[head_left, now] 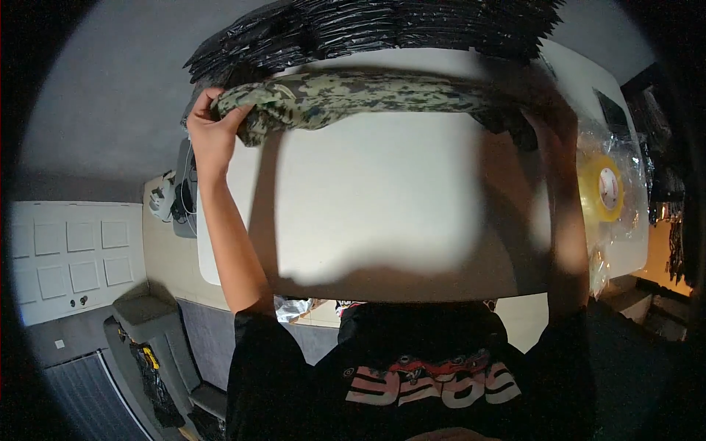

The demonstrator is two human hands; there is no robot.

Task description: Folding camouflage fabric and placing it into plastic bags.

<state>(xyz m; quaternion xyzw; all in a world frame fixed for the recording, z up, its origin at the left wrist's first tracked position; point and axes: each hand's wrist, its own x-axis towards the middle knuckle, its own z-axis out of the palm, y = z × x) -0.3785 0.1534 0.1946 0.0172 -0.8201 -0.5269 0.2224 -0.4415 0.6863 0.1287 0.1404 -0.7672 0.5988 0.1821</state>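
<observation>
A camouflage garment (368, 92) in green, grey and black is stretched sideways between my hands over the far part of the white table (375, 191). Its left end is bunched in my left hand (213, 125), thumb toward me and fingers curled behind the cloth. At the other end, my right hand (551, 121) is in deep shadow. The cloth runs up to it and a dark fold hangs beside it, but its fingers are hard to make out. What kind of garment it is, I cannot tell.
Black plastic bags (368, 29) are piled along the table's far edge. To the right lie a roll of clear yellowish tape (609, 187) and crumpled clear plastic. A dark flat device (610, 110) rests at the far right. A grey sofa (158, 323) stands lower left, near a white panelled door (77, 253).
</observation>
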